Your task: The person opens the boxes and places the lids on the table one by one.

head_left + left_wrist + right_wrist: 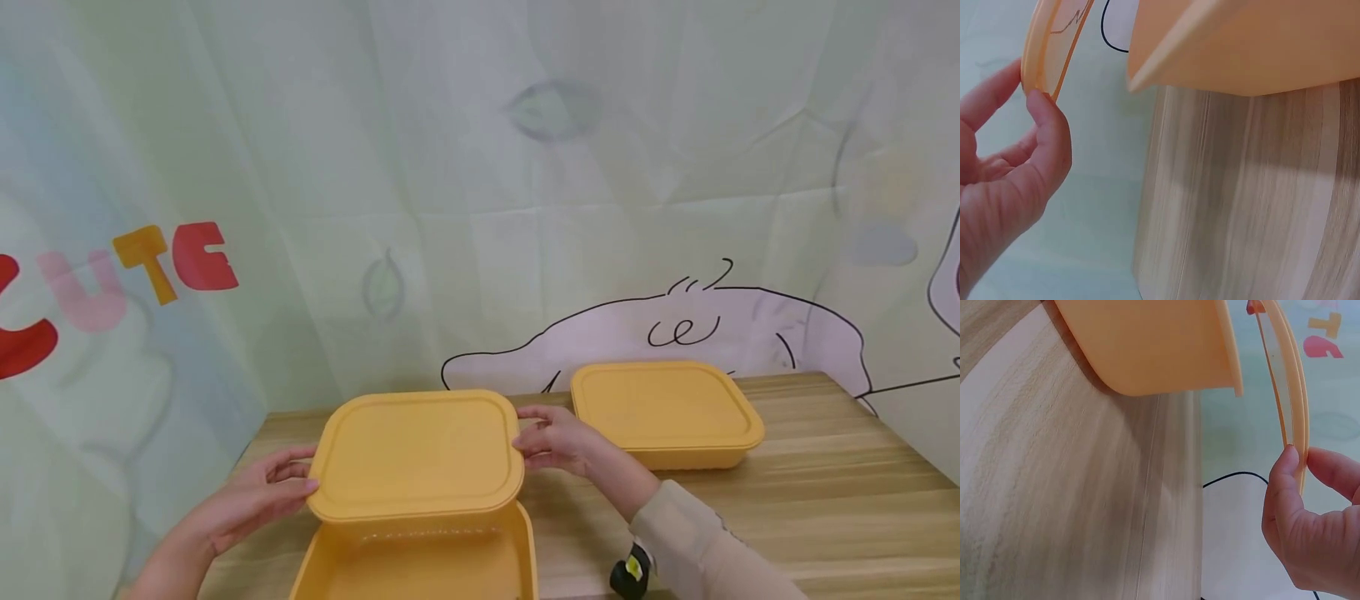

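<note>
A yellow rectangular lid (pixel 416 454) with rounded corners is held up by both hands. At its left edge the left hand (pixel 251 500) pinches the rim between thumb and fingers, as the left wrist view shows from the side. My right hand (pixel 558 442) grips the opposite edge, its thumb and fingers on either side of the rim (pixel 1297 419). Below and nearer to me stands an uncovered yellow box (pixel 523 550), its near part cut off by the frame. Both wrist views show a gap between the lid and the box wall (pixel 1260 50).
Another yellow box with its lid on (pixel 667 408) stands at the back right of the wooden table (pixel 840 500). A small dark object with a yellow mark (pixel 632 573) is by the right sleeve. Behind the table hangs a printed curtain (pixel 420 167).
</note>
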Demonstrator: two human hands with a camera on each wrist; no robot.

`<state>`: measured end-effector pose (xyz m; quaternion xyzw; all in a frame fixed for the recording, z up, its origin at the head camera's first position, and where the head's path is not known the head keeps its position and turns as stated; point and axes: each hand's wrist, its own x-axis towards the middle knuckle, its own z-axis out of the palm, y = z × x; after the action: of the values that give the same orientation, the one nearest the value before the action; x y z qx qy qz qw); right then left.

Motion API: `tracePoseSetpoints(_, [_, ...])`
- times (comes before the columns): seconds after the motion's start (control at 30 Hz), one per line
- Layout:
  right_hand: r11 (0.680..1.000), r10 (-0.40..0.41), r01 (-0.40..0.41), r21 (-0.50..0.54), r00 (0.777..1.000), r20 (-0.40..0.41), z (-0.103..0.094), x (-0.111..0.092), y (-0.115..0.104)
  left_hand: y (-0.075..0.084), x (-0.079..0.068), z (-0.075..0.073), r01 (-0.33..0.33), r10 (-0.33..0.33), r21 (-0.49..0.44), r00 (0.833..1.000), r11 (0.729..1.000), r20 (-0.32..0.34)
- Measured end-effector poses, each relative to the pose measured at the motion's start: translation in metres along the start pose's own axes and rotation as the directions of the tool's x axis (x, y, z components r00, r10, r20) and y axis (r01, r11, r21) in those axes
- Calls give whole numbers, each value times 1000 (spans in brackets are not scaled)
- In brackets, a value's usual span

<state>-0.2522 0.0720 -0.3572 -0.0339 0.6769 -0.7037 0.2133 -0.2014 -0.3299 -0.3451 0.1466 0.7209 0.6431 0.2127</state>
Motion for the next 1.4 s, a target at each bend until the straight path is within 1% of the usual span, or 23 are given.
tracePoseSetpoints(0.2, [1000,-12,12,3,1000,-8,-2,4,2,-1,2,1,5,-4,19,1000,1000,-11])
tracePoseSetpoints(0.33, [1000,-15,15,9,1000,-8,-2,5,2,-2,3,-1,2,-2,-5,1000,1000,-15])
tracePoseSetpoints(0.53, [1000,-21,21,23,1000,-11,-1,8,3,-5,4,-4,-52,54,-92,998,994,18])
tracePoseSetpoints(0.73, [1000,-18,19,18,999,-34,-3,12,3,-7,8,-6,-84,92,-129,994,988,53])
tracePoseSetpoints(0.83, [1000,-16,16,17,999,-41,-3,15,3,-8,9,-6,-99,109,-154,992,983,57])
tracePoseSetpoints(0.97, [1000,-17,18,19,999,-43,-3,17,3,-9,10,-5,-106,112,-151,993,983,30])
tracePoseSetpoints(1.17, [999,-17,18,27,999,-46,-1,21,4,-9,12,-6,-84,79,-94,996,992,-51])
tracePoseSetpoints(1.3, [999,-14,16,33,998,-59,0,25,6,-10,13,-7,-81,74,-96,994,992,-75])
tracePoseSetpoints(1.4, [999,-20,22,31,997,-68,-1,28,7,-10,15,-5,-71,62,-80,993,994,-104])
